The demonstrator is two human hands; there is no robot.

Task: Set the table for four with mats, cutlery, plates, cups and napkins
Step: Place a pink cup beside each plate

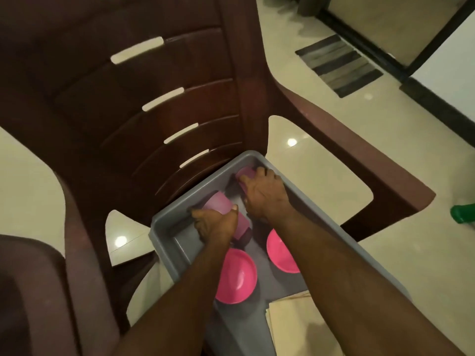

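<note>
Nearest, two pink plates [236, 276] lie in a grey tub [164, 235] on a brown chair [128, 98]. Beyond, left hand [216, 224] and right hand [264, 194] each grip a pink cup [218, 204]; both could slip if lifted hastily.

Tray [164, 233] sits on chair [154, 98] seat, before the backrest. In it — cups [218, 202] at the far end, plates [239, 276] nearer, napkins [290, 317] nearest.

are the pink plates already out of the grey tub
No, two pink plates lie on the floor of the grey tub, below both hands gripping cups.
</note>
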